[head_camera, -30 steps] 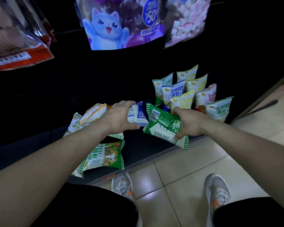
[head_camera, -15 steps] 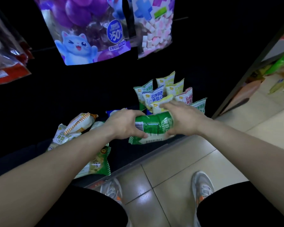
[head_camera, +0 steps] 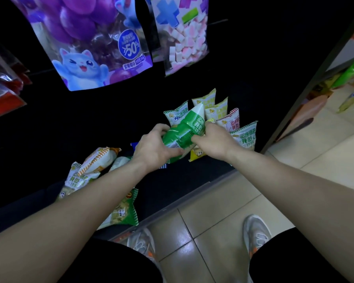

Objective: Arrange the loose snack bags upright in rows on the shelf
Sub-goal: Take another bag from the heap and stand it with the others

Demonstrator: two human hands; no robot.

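Observation:
A green snack bag [head_camera: 187, 129] is held tilted, its top end pointing up and back, just in front of the standing bags. My left hand [head_camera: 153, 148] grips its lower end and my right hand [head_camera: 213, 139] grips its right side. Behind it several small bags [head_camera: 219, 111] stand upright in rows at the right end of the dark bottom shelf [head_camera: 182, 180]. A yellow bag [head_camera: 196, 155] lies under my right hand. Loose bags [head_camera: 90, 170] lie in a heap on the left, and another green one [head_camera: 125, 211] lies flat near the shelf's front edge.
Large purple [head_camera: 94, 43] and pink-and-white [head_camera: 182, 33] candy bags hang above the shelf, with red bags [head_camera: 2, 90] at the far left. The shelf upright [head_camera: 307, 88] stands at the right. My shoes [head_camera: 255, 231] rest on the tiled floor [head_camera: 213, 221] below.
The green bag has turned from lying across in front of me to a more upright tilt and moved back toward the standing rows. Both hands went with it.

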